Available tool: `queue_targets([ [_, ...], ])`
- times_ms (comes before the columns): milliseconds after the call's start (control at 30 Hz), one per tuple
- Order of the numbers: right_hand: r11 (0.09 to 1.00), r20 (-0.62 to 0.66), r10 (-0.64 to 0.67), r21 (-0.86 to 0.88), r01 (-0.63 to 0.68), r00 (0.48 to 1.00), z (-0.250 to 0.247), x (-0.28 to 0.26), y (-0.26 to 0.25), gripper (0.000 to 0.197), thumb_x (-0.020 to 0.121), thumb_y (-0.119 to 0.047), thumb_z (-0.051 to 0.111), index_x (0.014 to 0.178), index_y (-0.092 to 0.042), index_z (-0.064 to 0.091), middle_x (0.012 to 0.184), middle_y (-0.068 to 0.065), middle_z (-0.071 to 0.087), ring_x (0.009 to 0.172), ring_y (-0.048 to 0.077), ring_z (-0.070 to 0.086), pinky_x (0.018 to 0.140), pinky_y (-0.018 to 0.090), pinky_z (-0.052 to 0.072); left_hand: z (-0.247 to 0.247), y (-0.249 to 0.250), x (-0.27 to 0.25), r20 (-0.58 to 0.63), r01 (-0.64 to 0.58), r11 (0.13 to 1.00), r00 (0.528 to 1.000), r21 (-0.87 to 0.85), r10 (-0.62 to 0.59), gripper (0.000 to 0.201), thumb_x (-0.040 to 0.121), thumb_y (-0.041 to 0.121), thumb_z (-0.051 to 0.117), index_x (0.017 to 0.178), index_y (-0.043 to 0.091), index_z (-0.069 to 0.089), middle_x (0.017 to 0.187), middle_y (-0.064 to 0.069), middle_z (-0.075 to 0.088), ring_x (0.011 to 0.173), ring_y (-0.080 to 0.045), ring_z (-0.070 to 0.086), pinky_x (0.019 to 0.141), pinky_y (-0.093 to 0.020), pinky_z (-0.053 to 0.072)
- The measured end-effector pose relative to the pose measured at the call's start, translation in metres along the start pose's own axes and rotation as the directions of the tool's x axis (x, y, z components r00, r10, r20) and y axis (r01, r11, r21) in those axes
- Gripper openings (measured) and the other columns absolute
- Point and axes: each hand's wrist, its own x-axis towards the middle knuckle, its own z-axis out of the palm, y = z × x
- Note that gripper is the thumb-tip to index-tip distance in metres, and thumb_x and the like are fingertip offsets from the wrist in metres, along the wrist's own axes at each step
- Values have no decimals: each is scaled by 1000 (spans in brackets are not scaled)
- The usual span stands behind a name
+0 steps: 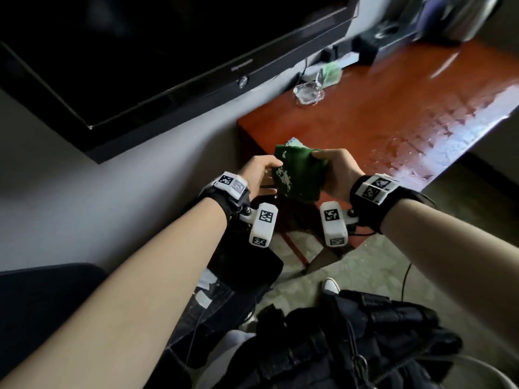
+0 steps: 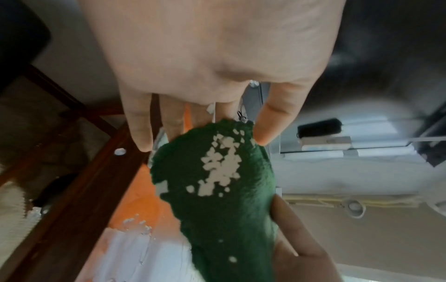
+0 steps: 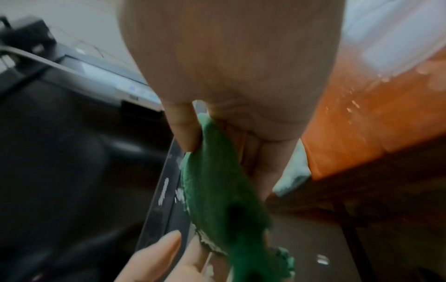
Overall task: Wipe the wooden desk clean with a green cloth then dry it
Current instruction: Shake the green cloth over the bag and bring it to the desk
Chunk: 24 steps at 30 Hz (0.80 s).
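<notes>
A dark green cloth (image 1: 299, 175) with white flecks on it is bunched between both hands, just off the near left corner of the red-brown wooden desk (image 1: 393, 108). My left hand (image 1: 273, 167) pinches its left edge between thumb (image 2: 267, 122) and fingers. My right hand (image 1: 320, 160) grips the right side, thumb (image 3: 184, 131) pressed on the cloth (image 3: 212, 181). In the left wrist view the cloth (image 2: 217, 181) hangs down from the fingertips. The desk top is wet, with streaks and droplets shining along its near edge (image 1: 438, 141).
A pale cloth (image 1: 293, 141) lies on the desk corner behind the hands. A glass ashtray (image 1: 309, 94) and dark devices (image 1: 370, 49) sit at the back of the desk. A black TV (image 1: 140, 51) hangs on the wall at left. A cable (image 1: 404, 282) trails on the floor.
</notes>
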Motion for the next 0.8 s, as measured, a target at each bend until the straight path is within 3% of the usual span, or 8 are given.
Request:
queue_targets([
  [167,994,38,-86,74,83,996,-87,14,-67,32,90,-18,48,118,-7,57,116,16,66,102,30,65,77,35,54,87,27,41,23,-48,997,999,65,47,22,78,21,60,100,19,66,88,-1,66,81,-19,62,74,-32,49],
  [267,990,21,-132,41,131,991,-136,29,-101,23,86,-15,52,106,-9,61,110,18,66,95,31,65,80,37,54,140,43,66,-41,-92,993,995,79,95,33,82,6,62,115,6,66,100,-15,70,88,-32,68,71,-42,59],
  [333,980,-9,-194,-38,193,981,-166,40,-123,15,88,-9,52,97,-9,63,98,17,66,86,31,64,75,36,53,174,56,82,-69,-123,984,989,129,133,34,83,2,65,116,5,67,106,-21,71,94,-36,69,76,-48,60],
  [400,953,-53,-252,-190,238,966,-192,50,-142,23,86,-5,54,106,-9,63,92,12,64,78,27,62,63,31,53,205,67,98,-70,-148,971,984,186,163,26,86,0,65,112,3,68,107,-21,72,92,-34,70,74,-44,61],
  [533,768,-21,-401,-553,324,916,-233,67,-168,44,79,-9,62,120,-23,60,92,0,62,73,14,56,61,24,42,253,84,123,-82,-156,954,980,258,182,23,91,0,62,114,3,66,98,-15,69,77,-23,67,57,-32,58],
  [633,645,59,-456,-665,376,888,-252,73,-180,21,82,-14,65,100,-23,70,96,2,70,79,16,62,68,25,46,273,92,138,-94,-154,930,976,334,196,21,90,2,66,110,3,67,100,-16,69,81,-24,67,65,-37,60],
  [700,709,85,-387,-610,355,918,-255,72,-186,12,88,-22,63,92,-13,70,89,12,72,69,23,63,62,32,53,282,95,144,-115,-143,934,975,328,190,27,88,0,68,115,-2,66,104,-21,69,80,-26,68,63,-37,61],
  [800,781,103,-301,-545,307,948,-251,74,-191,30,88,-34,67,92,-4,66,83,15,70,66,30,69,63,44,60,291,100,150,-109,-141,938,977,316,183,29,87,-5,68,116,-9,63,104,-27,68,82,-32,70,67,-40,62],
])
